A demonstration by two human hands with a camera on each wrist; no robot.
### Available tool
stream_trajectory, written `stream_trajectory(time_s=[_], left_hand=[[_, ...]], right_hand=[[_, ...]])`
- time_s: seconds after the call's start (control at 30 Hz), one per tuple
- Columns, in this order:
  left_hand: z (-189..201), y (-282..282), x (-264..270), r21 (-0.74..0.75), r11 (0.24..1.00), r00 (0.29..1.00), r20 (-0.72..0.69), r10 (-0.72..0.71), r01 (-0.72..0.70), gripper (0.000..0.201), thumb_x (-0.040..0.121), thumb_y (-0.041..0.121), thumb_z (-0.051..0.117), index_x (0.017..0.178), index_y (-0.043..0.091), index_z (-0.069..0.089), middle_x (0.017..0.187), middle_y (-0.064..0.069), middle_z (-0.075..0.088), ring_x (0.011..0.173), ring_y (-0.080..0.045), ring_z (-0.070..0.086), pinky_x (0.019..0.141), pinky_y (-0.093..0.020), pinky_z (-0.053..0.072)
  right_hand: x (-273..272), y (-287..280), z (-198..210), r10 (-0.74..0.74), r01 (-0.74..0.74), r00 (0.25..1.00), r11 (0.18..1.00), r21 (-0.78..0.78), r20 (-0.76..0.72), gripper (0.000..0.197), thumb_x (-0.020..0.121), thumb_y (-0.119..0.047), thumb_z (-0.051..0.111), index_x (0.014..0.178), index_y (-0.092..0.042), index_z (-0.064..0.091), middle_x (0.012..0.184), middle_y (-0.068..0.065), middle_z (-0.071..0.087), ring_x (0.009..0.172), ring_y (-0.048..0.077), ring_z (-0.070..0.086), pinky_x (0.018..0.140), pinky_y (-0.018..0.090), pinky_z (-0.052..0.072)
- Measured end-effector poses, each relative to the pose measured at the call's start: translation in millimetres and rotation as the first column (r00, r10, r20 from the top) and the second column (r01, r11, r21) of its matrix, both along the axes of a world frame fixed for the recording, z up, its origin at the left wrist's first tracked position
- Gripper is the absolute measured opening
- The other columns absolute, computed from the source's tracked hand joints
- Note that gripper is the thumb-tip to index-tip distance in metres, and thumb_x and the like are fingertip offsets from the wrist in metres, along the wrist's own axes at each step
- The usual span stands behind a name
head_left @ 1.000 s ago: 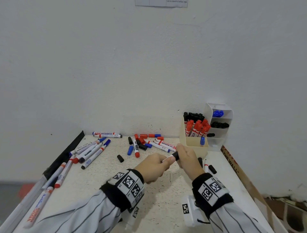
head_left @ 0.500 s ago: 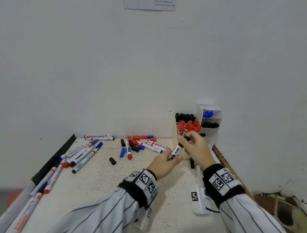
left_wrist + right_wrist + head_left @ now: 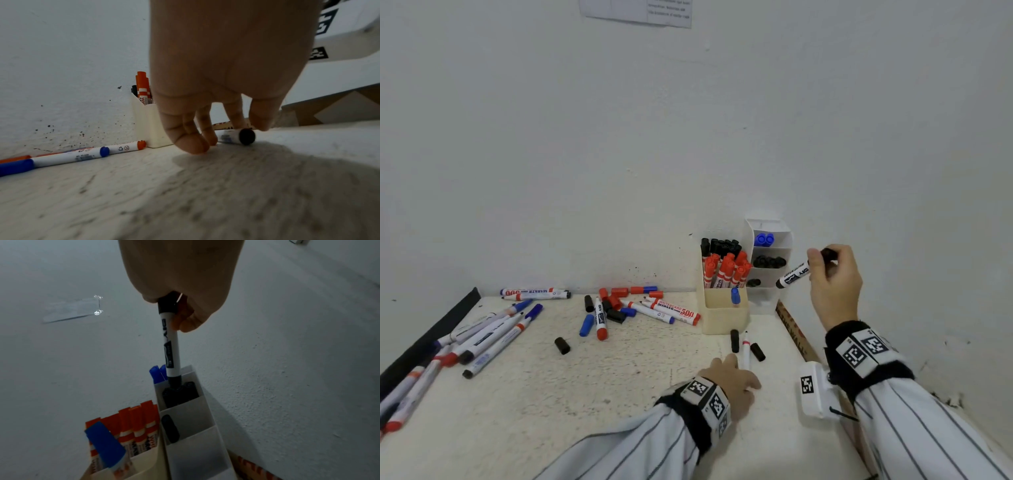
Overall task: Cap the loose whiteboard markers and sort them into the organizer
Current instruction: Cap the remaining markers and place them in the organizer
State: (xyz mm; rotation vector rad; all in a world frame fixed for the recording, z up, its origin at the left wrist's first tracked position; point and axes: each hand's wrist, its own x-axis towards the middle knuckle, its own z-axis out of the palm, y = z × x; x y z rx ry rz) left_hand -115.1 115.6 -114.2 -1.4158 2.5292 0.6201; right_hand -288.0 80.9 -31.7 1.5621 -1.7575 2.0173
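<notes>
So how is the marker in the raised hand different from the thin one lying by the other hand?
The black marker is held in the air by the right hand, over the white organizer; the thin marker lies on the table at the left hand. The black marker is capped; the thin marker's red tip is bare. The black marker looks thicker. Both have white barrels.

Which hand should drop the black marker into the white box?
The right hand: it already grips the capped black marker above the white organizer. The left hand is down at a marker on the table.
</notes>
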Motion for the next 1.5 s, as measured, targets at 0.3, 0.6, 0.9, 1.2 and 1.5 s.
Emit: stream_trajectory(time_s=[0.3,0.6,0.9,1.2,1.5], left_hand=[[9.8,-11.5,10.6,-0.107,0.967,0.972,-0.002,0.234,-0.233,0.033,0.087,0.019,0.056,0.119,0.015,0.054,0.12,-0.009,0.052,0.105,-0.025,0.057,0.085,-0.033,0.048],[15.4,-16.5,31.6,-0.049,0.949,0.95,-0.017,0.311,-0.312,0.041,0.087,0.017,0.058,0.125,0.012,0.043,0.124,-0.01,0.048,0.112,-0.026,0.053,0.092,-0.035,0.047],[16.6,-20.6,46.3,0.031,0.921,0.919,-0.062,0.39,-0.389,0.045,0.086,0.018,0.061,0.128,0.013,0.045,0.128,-0.008,0.046,0.114,-0.021,0.052,0.094,-0.029,0.045],[15.0,-25.7,62.8,0.149,0.875,0.873,-0.101,0.477,-0.461,0.046,0.08,0.021,0.067,0.123,0.012,0.05,0.129,-0.007,0.044,0.112,-0.021,0.055,0.093,-0.028,0.049],[16.9,-30.4,91.0,0.308,0.804,0.808,-0.152,0.569,-0.508,0.033,0.083,0.017,0.065,0.113,0.007,0.053,0.107,-0.009,0.053,0.068,-0.019,0.061,0.081,-0.035,0.058]], right_hand=[[3.8,-17.3,-15.6,0.103,-0.104,0.992,0.995,-0.006,-0.069,0.011,0.089,-0.006,0.056,0.096,-0.013,0.054,0.093,0.008,0.059,0.083,0.021,0.056,0.071,0.01,0.043],[13.1,-31.5,-11.8,0.039,-0.039,0.957,0.999,0.005,-0.289,0.018,0.088,0.003,0.055,0.106,0.005,0.057,0.1,0.016,0.056,0.089,0.015,0.05,0.074,0.008,0.037],[9.7,-29.4,-6.2,-0.085,0.058,0.956,0.993,-0.101,-0.28,0.018,0.087,0.006,0.05,0.103,0.009,0.057,0.099,0.024,0.055,0.087,0.018,0.048,0.079,0.011,0.033],[11.4,-38.0,-11.4,-0.007,0.0,0.918,1.0,-0.018,-0.396,0.018,0.086,0.006,0.051,0.102,0.008,0.058,0.097,0.022,0.059,0.086,0.027,0.056,0.08,0.012,0.034],[23.8,-55.4,-20.6,-0.012,0.058,0.958,0.986,0.153,-0.288,0.016,0.082,-0.006,0.066,0.091,0.001,0.056,0.087,0.012,0.055,0.075,0.02,0.05,0.068,0.025,0.037]])
